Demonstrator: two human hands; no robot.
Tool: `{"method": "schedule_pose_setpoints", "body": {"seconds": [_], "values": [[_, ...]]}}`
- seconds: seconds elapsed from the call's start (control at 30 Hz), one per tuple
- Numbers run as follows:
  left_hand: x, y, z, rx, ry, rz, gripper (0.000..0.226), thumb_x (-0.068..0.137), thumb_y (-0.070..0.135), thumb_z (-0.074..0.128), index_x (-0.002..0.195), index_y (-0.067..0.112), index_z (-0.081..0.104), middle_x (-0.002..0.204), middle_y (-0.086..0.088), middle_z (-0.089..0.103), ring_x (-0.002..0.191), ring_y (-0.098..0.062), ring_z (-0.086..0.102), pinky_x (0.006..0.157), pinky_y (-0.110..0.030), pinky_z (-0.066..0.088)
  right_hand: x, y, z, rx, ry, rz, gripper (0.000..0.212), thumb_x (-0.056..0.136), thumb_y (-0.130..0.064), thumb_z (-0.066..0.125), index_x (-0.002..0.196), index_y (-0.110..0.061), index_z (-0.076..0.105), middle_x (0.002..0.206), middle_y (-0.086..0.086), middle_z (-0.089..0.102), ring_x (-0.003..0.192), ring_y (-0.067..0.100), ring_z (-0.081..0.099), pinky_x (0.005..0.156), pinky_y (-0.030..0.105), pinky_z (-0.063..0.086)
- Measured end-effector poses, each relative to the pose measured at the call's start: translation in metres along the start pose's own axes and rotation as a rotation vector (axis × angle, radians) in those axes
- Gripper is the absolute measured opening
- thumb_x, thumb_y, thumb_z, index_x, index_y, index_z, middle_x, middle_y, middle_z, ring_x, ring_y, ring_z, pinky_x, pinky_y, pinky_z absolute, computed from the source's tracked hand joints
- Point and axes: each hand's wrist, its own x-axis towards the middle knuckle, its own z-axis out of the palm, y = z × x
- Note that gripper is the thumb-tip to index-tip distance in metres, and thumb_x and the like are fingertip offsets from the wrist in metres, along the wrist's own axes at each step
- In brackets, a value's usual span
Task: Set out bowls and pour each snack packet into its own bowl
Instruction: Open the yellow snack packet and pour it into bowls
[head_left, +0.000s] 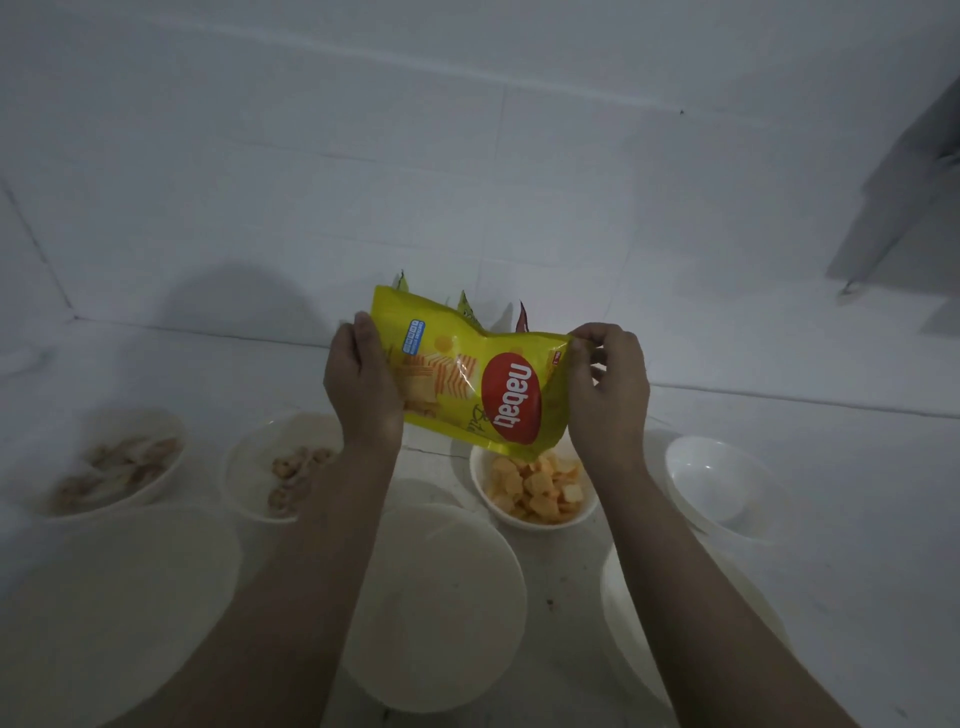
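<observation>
Head view: left hand (363, 387) grips one side of the yellow packet (467, 374), right hand (608, 387) pinches its other end. Packet hangs upside down, mouth just above a bowl (535, 522) of yellow pieces. An unfilled bowl (714, 483) sits beside it.
</observation>
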Motion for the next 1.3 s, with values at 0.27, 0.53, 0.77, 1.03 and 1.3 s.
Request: {"method": "schedule_pose_setpoints", "body": {"seconds": [0.27, 0.53, 0.77, 1.03, 1.3], "values": [[-0.060, 0.016, 0.045, 0.004, 0.057, 0.032, 0.038, 0.101, 0.035, 0.041, 0.065, 0.024, 0.039, 0.061, 0.007, 0.038, 0.057, -0.006, 0.037, 0.059, -0.032, 0.032, 0.015, 0.033, -0.073, 0.043, -0.012, -0.043, 0.013, 0.096, -0.010, 0.050, 0.097, -0.020, 0.058, 0.097, -0.008, 0.055, 0.088, -0.002, 0.053, 0.076, 0.023, 0.048], [-0.141, 0.032, 0.115, -0.029, 0.049, 0.039, 0.034, 0.100, 0.040, 0.040, 0.070, 0.032, 0.052, 0.066, 0.011, 0.054, 0.065, -0.008, 0.050, 0.066, -0.039, 0.047, 0.036, 0.091, -0.161, 0.087, -0.039, 0.017, 0.013, 0.096, -0.011, 0.050, 0.099, -0.018, 0.060, 0.099, -0.008, 0.058, 0.090, 0.005, 0.055, 0.075, 0.020, 0.046], [-0.186, 0.037, 0.169, 0.024, -0.013, 0.113, 0.043, 0.104, 0.032, 0.038, 0.109, -0.004, 0.060, 0.088, -0.015, 0.063, 0.073, -0.021, 0.055, 0.064, -0.034, 0.042, 0.054, 0.144, -0.213, 0.049, -0.104, 0.088, 0.012, 0.096, -0.011, 0.049, 0.098, -0.017, 0.060, 0.099, -0.005, 0.061, 0.087, 0.001, 0.055, 0.066, 0.005, 0.040], [-0.195, 0.036, 0.204, 0.177, -0.071, 0.151, 0.033, 0.103, 0.037, 0.038, 0.074, 0.026, 0.047, 0.068, 0.009, 0.046, 0.061, -0.005, 0.043, 0.060, -0.034, 0.040, 0.073, 0.186, -0.239, 0.009, -0.263, 0.149, 0.016, 0.096, -0.010, 0.051, 0.094, -0.018, 0.065, 0.092, -0.008, 0.067, 0.082, 0.000, 0.056, 0.065, 0.001, 0.039], [-0.198, 0.035, 0.219, 0.258, -0.097, 0.253, 0.041, 0.104, 0.029, 0.039, 0.065, 0.019, 0.031, 0.059, 0.005, 0.031, 0.052, -0.004, 0.034, 0.050, -0.019, 0.026, 0.073, 0.209, -0.242, -0.024, -0.279, 0.126, 0.018, 0.093, -0.008, 0.055, 0.090, -0.018, 0.069, 0.086, -0.006, 0.068, 0.080, 0.013, 0.063, 0.068, 0.015, 0.044]]}}
